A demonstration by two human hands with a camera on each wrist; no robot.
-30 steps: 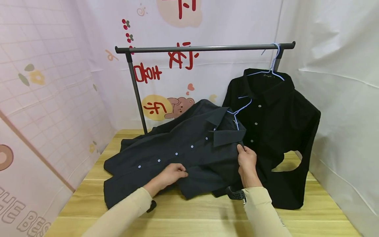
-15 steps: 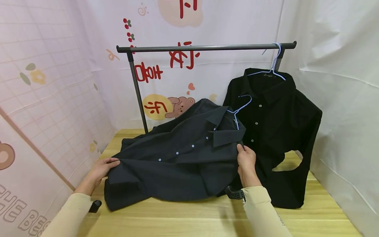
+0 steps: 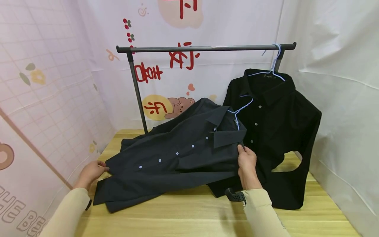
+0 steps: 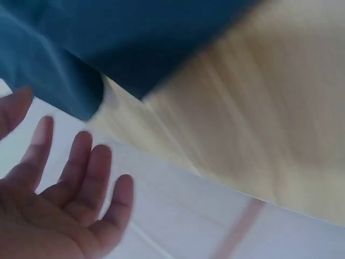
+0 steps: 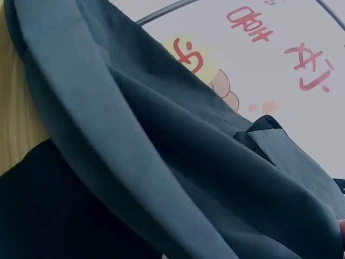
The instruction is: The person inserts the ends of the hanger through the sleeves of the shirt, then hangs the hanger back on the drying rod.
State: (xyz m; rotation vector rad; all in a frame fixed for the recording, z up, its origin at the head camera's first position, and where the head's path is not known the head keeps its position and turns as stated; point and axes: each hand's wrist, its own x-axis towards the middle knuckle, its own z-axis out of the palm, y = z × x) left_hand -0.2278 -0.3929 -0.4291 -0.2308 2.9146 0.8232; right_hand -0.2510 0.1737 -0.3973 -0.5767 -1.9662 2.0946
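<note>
A dark button-up shirt (image 3: 189,131) with light buttons lies spread over the table, collar to the right. Inside its collar sits a light-blue hanger (image 3: 237,113). My right hand (image 3: 248,160) pinches the shirt's near shoulder just below the collar; only a sliver of that hand shows at the right wrist view's edge. At the far left, my left hand (image 3: 92,171) is beside the hem corner. In the left wrist view its fingers (image 4: 98,172) are apart and loosely bent, with nothing between them and the hem (image 4: 86,102) just beyond.
A second black shirt (image 3: 275,115) hangs from a blue hanger (image 3: 275,59) at the right end of a dark rail (image 3: 195,49). The rail's left post (image 3: 137,89) stands behind the spread shirt. Printed curtains surround the wooden table (image 3: 183,217).
My left hand moved from the shirt's near middle to its left end, drew the front panel and sleeve leftward, then let go. The right hand keeps its hold at the shoulder.
</note>
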